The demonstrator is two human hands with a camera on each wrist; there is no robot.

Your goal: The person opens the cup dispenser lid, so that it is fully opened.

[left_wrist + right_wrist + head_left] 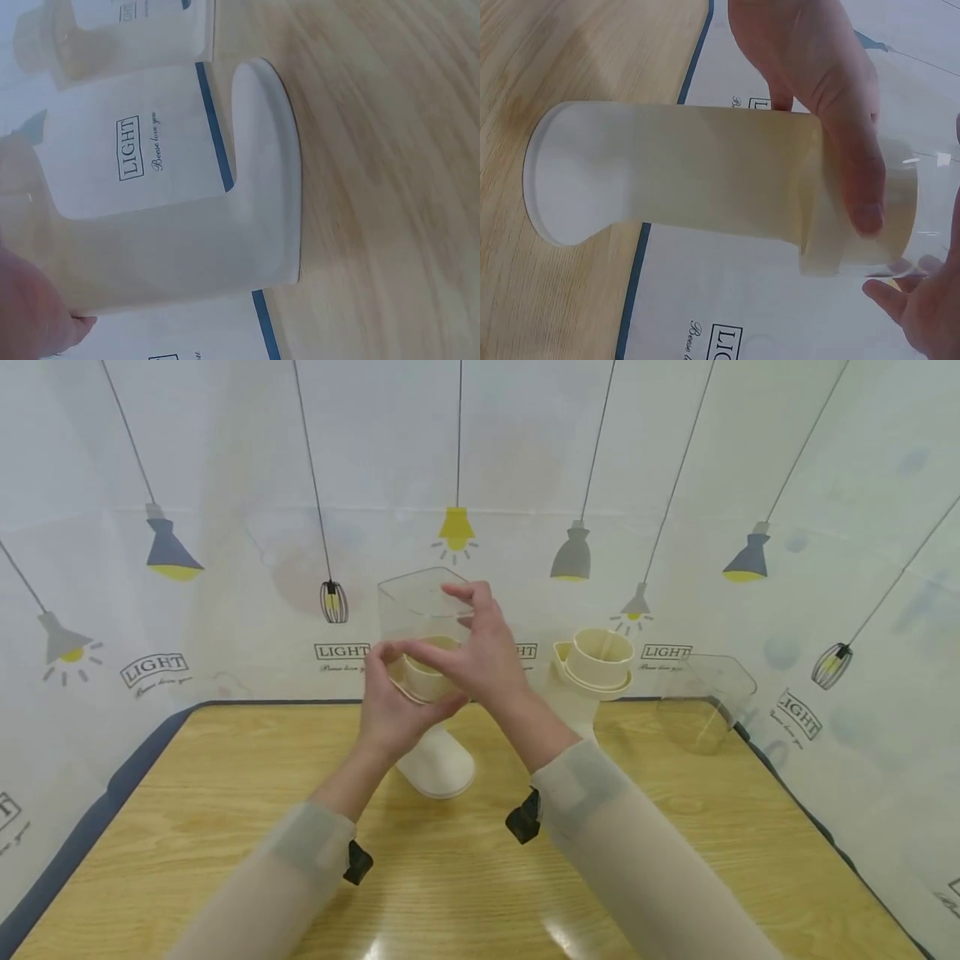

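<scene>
A cream dispenser stand [720, 172] rises from a white rounded foot [437, 768] on the table. On its round cup-shaped top [427, 672] sits a see-through plastic container [416, 597], its open rim upward. My left hand [393, 714] grips the joint between stand and container, its thumb laid across the side in the right wrist view. Bent around the container's right side is my right hand [487, 652], its thumb reaching left near the left hand's fingers. In the left wrist view, the stand [165, 247] fills the middle and little of the hand shows.
A second cream stand [592, 668] with a round cup on top is at the back right. Next to it a second clear container [705, 710] rests on the wooden table [247, 827]. A printed fabric backdrop [525, 443] closes off the back and sides.
</scene>
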